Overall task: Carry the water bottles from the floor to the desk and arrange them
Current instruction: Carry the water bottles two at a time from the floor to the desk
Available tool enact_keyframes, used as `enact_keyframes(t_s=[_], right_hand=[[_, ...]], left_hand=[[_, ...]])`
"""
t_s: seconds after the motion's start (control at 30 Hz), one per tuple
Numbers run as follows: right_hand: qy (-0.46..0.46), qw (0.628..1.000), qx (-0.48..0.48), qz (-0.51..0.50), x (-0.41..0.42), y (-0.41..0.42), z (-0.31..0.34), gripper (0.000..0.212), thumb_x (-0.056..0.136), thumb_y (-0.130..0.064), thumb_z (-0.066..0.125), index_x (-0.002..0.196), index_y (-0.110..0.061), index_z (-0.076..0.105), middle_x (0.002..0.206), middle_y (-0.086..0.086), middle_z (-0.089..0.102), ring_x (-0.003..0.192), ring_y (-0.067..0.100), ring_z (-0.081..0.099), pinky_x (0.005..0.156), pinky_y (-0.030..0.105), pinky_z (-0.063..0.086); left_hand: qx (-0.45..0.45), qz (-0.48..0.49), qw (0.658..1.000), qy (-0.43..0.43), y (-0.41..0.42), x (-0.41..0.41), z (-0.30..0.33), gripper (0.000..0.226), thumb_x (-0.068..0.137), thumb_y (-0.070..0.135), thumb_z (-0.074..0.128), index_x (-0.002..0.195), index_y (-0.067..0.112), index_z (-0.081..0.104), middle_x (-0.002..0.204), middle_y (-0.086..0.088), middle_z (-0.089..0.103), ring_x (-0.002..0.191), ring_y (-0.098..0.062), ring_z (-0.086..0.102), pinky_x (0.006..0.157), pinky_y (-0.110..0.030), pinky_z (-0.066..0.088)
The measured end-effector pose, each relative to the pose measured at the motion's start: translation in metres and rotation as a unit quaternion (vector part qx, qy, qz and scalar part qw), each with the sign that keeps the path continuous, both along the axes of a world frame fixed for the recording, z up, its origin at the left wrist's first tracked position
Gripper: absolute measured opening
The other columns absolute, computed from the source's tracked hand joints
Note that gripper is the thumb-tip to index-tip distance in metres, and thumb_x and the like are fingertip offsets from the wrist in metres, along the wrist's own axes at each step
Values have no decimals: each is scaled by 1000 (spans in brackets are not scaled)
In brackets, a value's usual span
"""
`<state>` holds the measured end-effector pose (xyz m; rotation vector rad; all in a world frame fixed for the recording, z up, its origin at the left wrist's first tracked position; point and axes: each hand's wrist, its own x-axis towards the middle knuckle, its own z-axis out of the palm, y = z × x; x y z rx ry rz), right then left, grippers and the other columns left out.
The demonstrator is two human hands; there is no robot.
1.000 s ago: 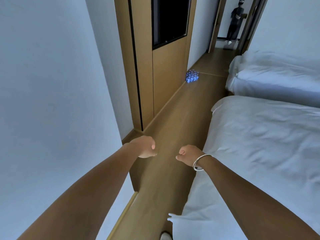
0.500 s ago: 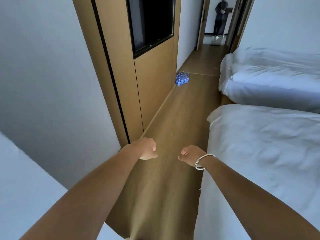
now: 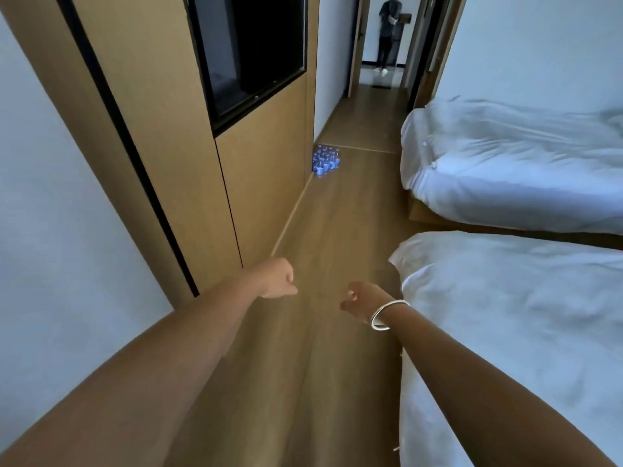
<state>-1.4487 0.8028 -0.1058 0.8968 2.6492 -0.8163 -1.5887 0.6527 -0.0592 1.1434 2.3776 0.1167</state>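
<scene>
Since the earlier frames, the view has been carried forward along the wooden floor (image 3: 337, 230): the cluster of water bottles (image 3: 325, 161) is now seen larger and nearer, and the wood-panelled wall (image 3: 263, 183) with its dark screen (image 3: 249, 52) fills more of the left side. Both arms are held out ahead at about the same height as before.

The left hand (image 3: 278, 278) is loosely curled into a fist with nothing held in it; the right hand (image 3: 359, 299), a silver bangle (image 3: 387, 315) at its wrist, is likewise loosely curled and empty. Neither grip is clamped on anything, probably because the bottles have not yet been reached.

The bottles are stood together on the floor against the foot of the panelled wall, at its far corner, well apart from both hands and ahead of them. Two beds with white bedding (image 3: 522, 332) are passed on the right. No desk is shown. A person (image 3: 387, 32) is seen standing in the far doorway.
</scene>
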Motion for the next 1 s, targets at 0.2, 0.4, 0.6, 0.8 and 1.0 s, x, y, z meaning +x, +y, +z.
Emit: enact_keyframes(t_s=[0.2,0.4,0.6,0.8,1.0], right_hand=[[-2,1000,-7,-24,-68,65,-5,30,85,-29,57,108,-9,58,113,10,63,103,26,59,91,34,48],[-4,1000,6,-30,-133,154,-14,32,85,-31,56,112,-12,56,114,6,62,103,25,59,85,29,46],[-13,1000,10,-6,-199,270,-16,36,87,-32,55,116,-10,55,118,8,61,106,26,57,89,31,46],[-18,1000,23,-1,-260,390,-6,35,88,-30,54,115,-9,56,119,10,60,108,26,57,91,32,46],[-28,999,9,13,-318,466,-10,35,88,-28,54,116,-7,56,120,11,60,109,27,57,93,34,46]], left_hand=[[1,3,1000,-16,73,-78,-3,34,89,31,59,114,7,63,116,-10,63,106,-25,58,90,-32,44],[1,-13,1000,-22,167,-140,-20,34,88,33,59,112,10,64,115,-9,64,105,-25,59,91,-31,45],[6,0,1000,-30,283,-206,-28,25,87,33,60,99,11,65,110,-12,66,102,-27,60,88,-31,46],[21,11,999,-28,397,-268,-28,20,85,32,61,90,13,66,99,-12,69,93,-26,63,81,-31,48],[25,21,999,-39,478,-330,-36,23,85,32,61,97,13,66,98,-7,66,95,-25,61,79,-27,45]])
